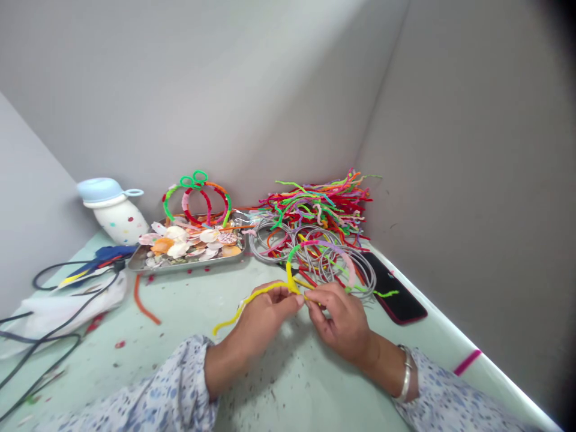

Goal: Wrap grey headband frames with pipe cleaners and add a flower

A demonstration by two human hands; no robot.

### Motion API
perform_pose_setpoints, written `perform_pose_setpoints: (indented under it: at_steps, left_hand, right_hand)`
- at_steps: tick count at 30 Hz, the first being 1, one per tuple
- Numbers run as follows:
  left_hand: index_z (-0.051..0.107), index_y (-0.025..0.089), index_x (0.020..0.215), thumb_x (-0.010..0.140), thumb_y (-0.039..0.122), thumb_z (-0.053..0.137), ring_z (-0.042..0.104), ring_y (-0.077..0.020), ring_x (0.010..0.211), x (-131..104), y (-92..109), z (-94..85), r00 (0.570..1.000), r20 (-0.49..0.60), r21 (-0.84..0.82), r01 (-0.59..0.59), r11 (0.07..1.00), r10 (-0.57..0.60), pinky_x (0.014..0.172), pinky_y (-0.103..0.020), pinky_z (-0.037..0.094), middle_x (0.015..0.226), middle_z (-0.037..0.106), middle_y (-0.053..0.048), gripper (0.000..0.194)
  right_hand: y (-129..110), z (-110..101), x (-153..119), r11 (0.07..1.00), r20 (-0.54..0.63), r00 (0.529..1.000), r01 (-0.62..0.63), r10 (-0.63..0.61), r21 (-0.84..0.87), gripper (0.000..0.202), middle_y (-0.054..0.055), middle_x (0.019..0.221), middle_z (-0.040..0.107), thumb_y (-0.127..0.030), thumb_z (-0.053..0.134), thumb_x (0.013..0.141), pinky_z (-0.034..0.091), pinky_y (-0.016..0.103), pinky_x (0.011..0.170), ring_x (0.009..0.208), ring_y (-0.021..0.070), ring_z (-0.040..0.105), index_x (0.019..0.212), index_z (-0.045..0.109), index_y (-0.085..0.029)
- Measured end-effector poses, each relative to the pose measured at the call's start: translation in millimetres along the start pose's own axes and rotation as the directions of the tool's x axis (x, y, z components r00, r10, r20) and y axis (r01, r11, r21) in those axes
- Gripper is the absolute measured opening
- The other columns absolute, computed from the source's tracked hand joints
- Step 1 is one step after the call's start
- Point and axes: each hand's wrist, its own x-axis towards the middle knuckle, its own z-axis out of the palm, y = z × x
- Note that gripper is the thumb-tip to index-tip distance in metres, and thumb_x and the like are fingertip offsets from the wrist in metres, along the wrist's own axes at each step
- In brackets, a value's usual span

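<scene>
My left hand (267, 318) pinches a fuzzy yellow pipe cleaner (234, 315), whose loose tail trails to the left over my fingers. The yellow runs on to a hoop (309, 243) wrapped in yellow, green, pink, purple and pale pink, which rises behind both hands. Close by, my right hand (342, 318) has thumb and forefinger pinched on a yellow strand near the left thumb tip. Fingers partly hide the lower part of the hoop. A lime green end (387, 294) sticks out to the right behind my right hand.
Behind the hands lie coiled grey wires (270, 243) and a heap of coloured pipe cleaners (324, 201). A metal tray (198, 264) holds shells, with wrapped hoops (209, 198) above it. Around them are a white bottle (119, 219), black cable (54, 336), orange pipe cleaner (144, 303) and phone (396, 291).
</scene>
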Motion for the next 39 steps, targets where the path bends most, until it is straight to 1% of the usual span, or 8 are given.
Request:
perform_pose_setpoints:
  at_steps: [6, 11, 15, 19, 24, 26, 33, 39]
  left_hand:
    - [0.055, 0.017, 0.057, 0.068, 0.025, 0.062, 0.044, -0.0150, 0.066, -2.3, 2.2, 0.9, 0.999, 0.031, -0.108, 0.046, 0.993, -0.043, 0.066, -0.029, 0.034, 0.061, 0.051, 0.001, 0.015]
    - [0.057, 0.016, 0.055, 0.063, 0.020, 0.061, 0.042, -0.0147, 0.064, -4.2, 4.2, 4.5, 0.993, 0.062, -0.324, 0.114, 0.939, -0.099, 0.065, -0.029, 0.035, 0.060, 0.050, 0.000, 0.010]
    - [0.059, 0.015, 0.055, 0.063, 0.017, 0.062, 0.042, -0.0137, 0.062, -4.2, 3.7, 5.8, 0.988, 0.083, -0.402, 0.156, 0.902, -0.134, 0.063, -0.028, 0.035, 0.058, 0.049, 0.000, 0.009]
    - [0.063, 0.016, 0.064, 0.065, 0.016, 0.067, 0.047, -0.0134, 0.068, -5.3, 5.4, 7.2, 0.992, 0.073, -0.439, 0.122, 0.890, -0.100, 0.069, -0.027, 0.038, 0.067, 0.056, 0.000, 0.004]
    - [0.068, 0.017, 0.079, 0.068, 0.012, 0.065, 0.055, -0.0166, 0.081, -6.1, 9.3, 7.1, 0.991, 0.106, -0.464, -0.025, 0.886, 0.083, 0.083, -0.030, 0.040, 0.081, 0.064, -0.003, 0.013]
    - [0.069, 0.017, 0.082, 0.068, 0.011, 0.064, 0.056, -0.0173, 0.083, -5.6, 9.4, 6.3, 0.988, 0.102, -0.468, -0.057, 0.882, 0.118, 0.085, -0.030, 0.040, 0.083, 0.066, -0.003, 0.016]
    - [0.071, 0.017, 0.081, 0.072, 0.017, 0.068, 0.054, -0.0148, 0.080, -2.8, 6.0, 4.3, 0.997, 0.068, -0.484, -0.004, 0.875, 0.042, 0.077, -0.027, 0.042, 0.085, 0.063, -0.003, 0.009]
    - [0.069, 0.020, 0.098, 0.074, 0.019, 0.068, 0.053, -0.0138, 0.076, -3.0, 5.7, 3.3, 0.999, 0.042, -0.461, 0.001, 0.887, 0.020, 0.075, -0.026, 0.040, 0.080, 0.062, -0.001, 0.025]
  right_hand:
    - [-1.4, -0.2, -1.0, 0.997, -0.003, 0.998, 0.057, -0.058, -0.052, 0.015, 0.005, 0.085, 0.066, -0.012, 0.056, 0.086, 0.046, 0.024, 0.057, 0.077, 0.0147, 0.065, 0.101, 0.056, -0.015]
    - [-1.5, -1.3, -3.5, 0.991, 0.007, 0.996, 0.093, -0.093, -0.097, 0.017, 0.005, 0.086, 0.068, -0.014, 0.055, 0.086, 0.045, 0.025, 0.057, 0.078, 0.0150, 0.066, 0.103, 0.057, -0.015]
    - [-0.9, -1.3, -2.5, 0.989, 0.020, 0.994, 0.110, -0.109, -0.097, 0.019, 0.006, 0.087, 0.068, -0.014, 0.054, 0.087, 0.047, 0.025, 0.056, 0.079, 0.0155, 0.066, 0.105, 0.056, -0.016]
    - [0.6, -0.8, 0.4, 0.999, -0.002, 0.999, 0.039, -0.039, -0.029, 0.017, 0.005, 0.084, 0.066, -0.013, 0.054, 0.086, 0.050, 0.025, 0.059, 0.077, 0.0153, 0.065, 0.103, 0.055, -0.018]
    - [2.4, -1.1, 0.6, 1.000, -0.019, 1.000, -0.012, 0.013, 0.011, 0.019, 0.006, 0.085, 0.065, -0.011, 0.054, 0.085, 0.052, 0.027, 0.061, 0.078, 0.0172, 0.064, 0.103, 0.055, -0.017]
    - [2.2, -0.8, 0.0, 1.000, -0.022, 1.000, -0.017, 0.017, 0.015, 0.020, 0.006, 0.084, 0.065, -0.011, 0.054, 0.085, 0.052, 0.028, 0.062, 0.079, 0.0172, 0.064, 0.103, 0.055, -0.018]
    - [-0.1, -1.6, 0.9, 1.000, -0.026, 1.000, -0.010, 0.010, 0.011, 0.018, 0.005, 0.083, 0.064, -0.012, 0.053, 0.086, 0.052, 0.027, 0.061, 0.077, 0.0163, 0.063, 0.102, 0.055, -0.019]
    - [0.5, -2.7, 1.5, 0.999, -0.016, 1.000, 0.003, -0.002, 0.032, 0.019, 0.005, 0.082, 0.065, -0.011, 0.052, 0.085, 0.052, 0.027, 0.060, 0.076, 0.0164, 0.064, 0.102, 0.055, -0.019]
